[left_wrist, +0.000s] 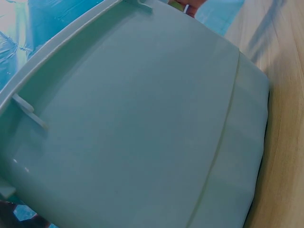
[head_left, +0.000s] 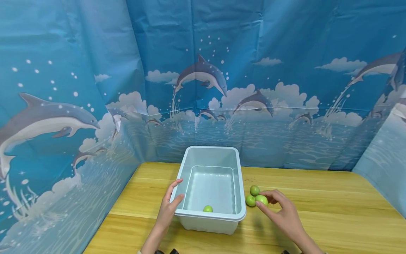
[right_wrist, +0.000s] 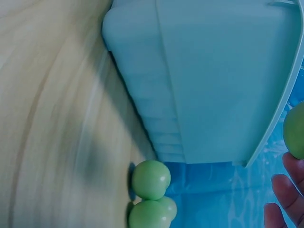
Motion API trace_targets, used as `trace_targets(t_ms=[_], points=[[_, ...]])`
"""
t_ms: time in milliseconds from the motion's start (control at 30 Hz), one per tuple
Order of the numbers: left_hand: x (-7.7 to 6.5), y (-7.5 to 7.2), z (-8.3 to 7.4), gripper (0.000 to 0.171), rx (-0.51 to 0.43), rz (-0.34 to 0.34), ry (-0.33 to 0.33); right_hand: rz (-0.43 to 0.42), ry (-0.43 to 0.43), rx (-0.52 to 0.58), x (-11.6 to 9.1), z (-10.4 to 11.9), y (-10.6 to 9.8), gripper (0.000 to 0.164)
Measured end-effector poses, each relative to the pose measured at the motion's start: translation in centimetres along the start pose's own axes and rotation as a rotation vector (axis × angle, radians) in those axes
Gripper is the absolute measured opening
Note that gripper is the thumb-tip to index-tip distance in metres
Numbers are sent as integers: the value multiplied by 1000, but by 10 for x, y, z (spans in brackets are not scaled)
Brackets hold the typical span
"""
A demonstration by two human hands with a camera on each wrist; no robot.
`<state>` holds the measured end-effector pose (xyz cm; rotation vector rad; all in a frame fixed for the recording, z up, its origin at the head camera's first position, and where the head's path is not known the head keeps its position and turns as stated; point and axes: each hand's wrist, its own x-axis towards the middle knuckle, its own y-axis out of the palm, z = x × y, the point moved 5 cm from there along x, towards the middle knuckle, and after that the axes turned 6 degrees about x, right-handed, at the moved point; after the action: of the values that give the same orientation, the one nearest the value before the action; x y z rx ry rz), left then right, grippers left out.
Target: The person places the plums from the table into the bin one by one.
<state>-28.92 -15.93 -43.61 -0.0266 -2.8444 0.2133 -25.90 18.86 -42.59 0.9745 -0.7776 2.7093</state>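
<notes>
A pale blue-green plastic bin [head_left: 210, 183] stands on the table, with one small round green fruit [head_left: 207, 209] at its near end. My left hand [head_left: 168, 204] grips the bin's left rim near the front corner. To the right of the bin, my right hand [head_left: 283, 213] pinches another green fruit [head_left: 261, 200] between thumb and fingers. That fruit [right_wrist: 295, 130] appears raised off the table in the right wrist view. Below it on the table lie three more green fruits [right_wrist: 150, 179] close together. The bin's outer wall [left_wrist: 142, 104] fills most of the left wrist view.
The wooden table [head_left: 333, 204] extends to the right and left of the bin. A blue curtain printed with dolphins [head_left: 203, 74] hangs behind the table's back edge and along its sides.
</notes>
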Motion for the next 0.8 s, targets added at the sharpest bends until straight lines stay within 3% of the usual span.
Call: trace_targets(t_ms=[400,800], points=[[0,0,0,45,1,1,0,11,-47,37,6,12,-2,33],[0,0,-1,47,-8,8,0,7,-32,59,8,22,-2,34]])
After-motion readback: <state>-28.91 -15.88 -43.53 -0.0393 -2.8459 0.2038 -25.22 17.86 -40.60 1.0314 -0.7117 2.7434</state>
